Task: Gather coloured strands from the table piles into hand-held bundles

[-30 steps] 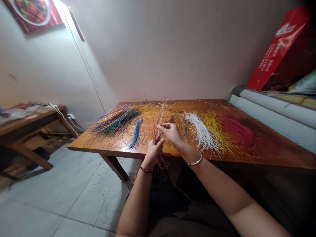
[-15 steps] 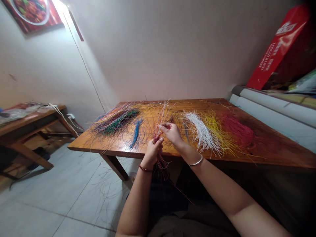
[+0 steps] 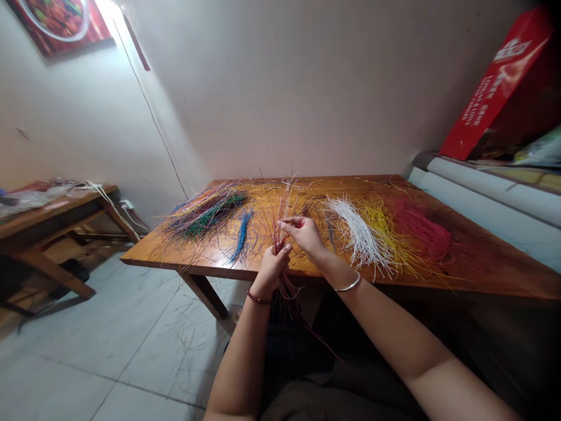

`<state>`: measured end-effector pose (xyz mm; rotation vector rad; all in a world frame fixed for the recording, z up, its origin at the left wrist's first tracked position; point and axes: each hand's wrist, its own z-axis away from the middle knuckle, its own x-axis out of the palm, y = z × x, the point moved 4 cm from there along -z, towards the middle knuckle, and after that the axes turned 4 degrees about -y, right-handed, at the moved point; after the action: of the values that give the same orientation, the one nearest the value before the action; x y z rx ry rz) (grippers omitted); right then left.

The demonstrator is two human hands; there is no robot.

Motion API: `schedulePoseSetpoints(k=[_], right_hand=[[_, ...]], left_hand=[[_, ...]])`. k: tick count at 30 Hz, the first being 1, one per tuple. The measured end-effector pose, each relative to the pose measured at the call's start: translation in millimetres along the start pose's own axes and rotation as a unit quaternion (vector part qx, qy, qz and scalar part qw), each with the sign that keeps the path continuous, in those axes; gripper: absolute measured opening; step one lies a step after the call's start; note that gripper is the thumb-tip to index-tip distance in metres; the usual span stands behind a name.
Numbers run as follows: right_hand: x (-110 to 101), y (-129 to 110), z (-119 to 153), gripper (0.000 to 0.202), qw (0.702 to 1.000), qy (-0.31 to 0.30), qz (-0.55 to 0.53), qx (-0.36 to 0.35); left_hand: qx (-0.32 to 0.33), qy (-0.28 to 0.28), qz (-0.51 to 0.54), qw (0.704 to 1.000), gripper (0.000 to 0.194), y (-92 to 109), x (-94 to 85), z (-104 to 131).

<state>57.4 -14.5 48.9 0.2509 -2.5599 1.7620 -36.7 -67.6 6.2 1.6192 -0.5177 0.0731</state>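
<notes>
My left hand (image 3: 273,270) is closed around a bundle of thin wires (image 3: 286,202), mostly reddish with some pale strands, held upright at the table's front edge. The lower ends hang beneath the fist, over my lap. Just above, my right hand (image 3: 304,235) pinches at strands in the upper part of the bundle with thumb and forefinger; exactly how many strands it grips is too fine to tell. Left of my hands lies a small blue bunch of wires (image 3: 241,237). A white bunch (image 3: 357,231) lies to their right.
On the wooden table (image 3: 153,251), a mixed-colour heap of wires (image 3: 205,213) lies left; yellow (image 3: 380,225) and pink-red bunches (image 3: 423,233) lie right. Large pale rolls (image 3: 491,193) and a red box (image 3: 495,88) border the right side. A second table (image 3: 52,216) stands left.
My right hand has shifted very slightly left along the strands, and the upper wire ends have swayed a little. My left hand keeps its hold on the bundle.
</notes>
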Motion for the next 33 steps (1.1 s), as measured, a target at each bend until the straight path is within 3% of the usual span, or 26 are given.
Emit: schedulePoseSetpoints(k=[10,16,27,33], right_hand=[[3.6,-3.9,1.5,0.024,0.999,0.021,-0.047,0.016],[7.2,-8.8,4.4,0.020,0.996,-0.001,-0.085,0.023],[6.3,-16.1,10.2,0.031,0.996,-0.001,-0.092,-0.003],[8.4,-23.5,13.7,0.026,0.982,-0.027,-0.180,0.048]], left_hand=[[-0.005,0.004,0.011,1.000,0.040,1.9,1.1,0.4],[-0.007,-0.001,0.024,1.000,0.037,3.2,1.5,1.4],[-0.017,0.007,0.029,0.999,0.039,3.8,1.4,1.4],[-0.023,0.020,0.041,0.999,0.039,5.0,2.3,2.4]])
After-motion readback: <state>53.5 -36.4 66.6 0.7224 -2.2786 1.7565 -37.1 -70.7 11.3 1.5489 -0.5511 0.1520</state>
